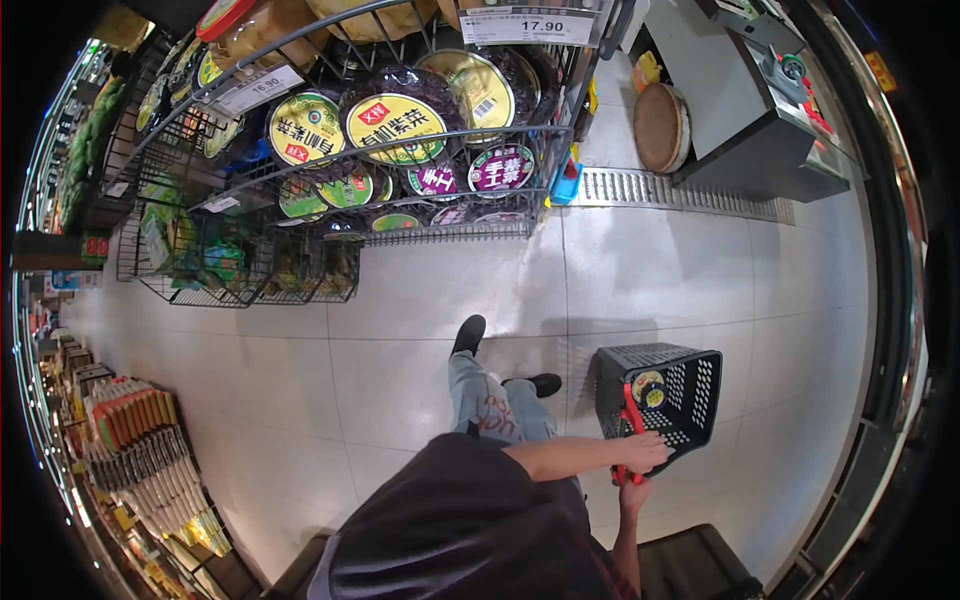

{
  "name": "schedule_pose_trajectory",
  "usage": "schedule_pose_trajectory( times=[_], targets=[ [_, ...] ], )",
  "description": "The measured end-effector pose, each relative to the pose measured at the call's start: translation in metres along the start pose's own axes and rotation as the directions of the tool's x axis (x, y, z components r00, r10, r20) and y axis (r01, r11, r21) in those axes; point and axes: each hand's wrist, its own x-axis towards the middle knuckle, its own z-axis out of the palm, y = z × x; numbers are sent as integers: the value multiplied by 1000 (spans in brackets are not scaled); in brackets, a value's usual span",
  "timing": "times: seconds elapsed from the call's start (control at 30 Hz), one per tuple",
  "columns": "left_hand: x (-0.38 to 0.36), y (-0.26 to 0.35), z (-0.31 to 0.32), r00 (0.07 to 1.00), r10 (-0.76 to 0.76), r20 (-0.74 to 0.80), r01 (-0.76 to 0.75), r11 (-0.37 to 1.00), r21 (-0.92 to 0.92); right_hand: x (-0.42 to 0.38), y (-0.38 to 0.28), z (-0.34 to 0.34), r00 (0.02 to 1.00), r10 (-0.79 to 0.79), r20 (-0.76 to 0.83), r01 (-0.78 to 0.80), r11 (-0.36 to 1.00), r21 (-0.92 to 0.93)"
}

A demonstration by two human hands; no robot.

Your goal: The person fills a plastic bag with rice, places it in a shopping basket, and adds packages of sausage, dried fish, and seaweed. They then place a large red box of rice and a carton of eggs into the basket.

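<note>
A dark grey perforated shopping basket (pixel 705 400) is at my right side, with its red handle (pixel 632 405) towards me. My left hand (pixel 645 452) reaches across my body, its fingers closed on the handle. Close below it, my right hand (pixel 635 491) also grips the handle. Inside the basket lies a round package (pixel 650 390) with a yellow and dark label. Whether the basket touches the floor is hard to tell.
A wire rack (pixel 440 232) of round packages with price tags stands ahead. At the upper right are a grey counter (pixel 740 125), a round wooden board (pixel 660 127) and a metal floor grate (pixel 680 195). Long packages (pixel 155 450) fill a display at left.
</note>
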Motion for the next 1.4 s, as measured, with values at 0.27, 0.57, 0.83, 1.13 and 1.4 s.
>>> schedule_pose_trajectory(
  times=[0.27,0.57,0.83,1.13,1.4],
  targets=[
    [-129,136,-439,692,164,-703,-3,975,224,13,30,-14,988,147,55,-131,965,-227],
    [-226,314,-618,464,820,-336,-112,431,895,7,15,-15,984,175,45,-171,983,-67],
    [-245,315,-629,529,795,-297,-123,417,900,-15,-25,-17,996,91,-5,-91,992,-87],
    [-282,288,-653,495,799,-341,-24,404,914,-11,-1,11,985,173,-12,-168,970,178],
    [-292,288,-659,514,785,-345,-31,419,907,-24,1,31,992,125,12,-124,989,-80]
  ],
)
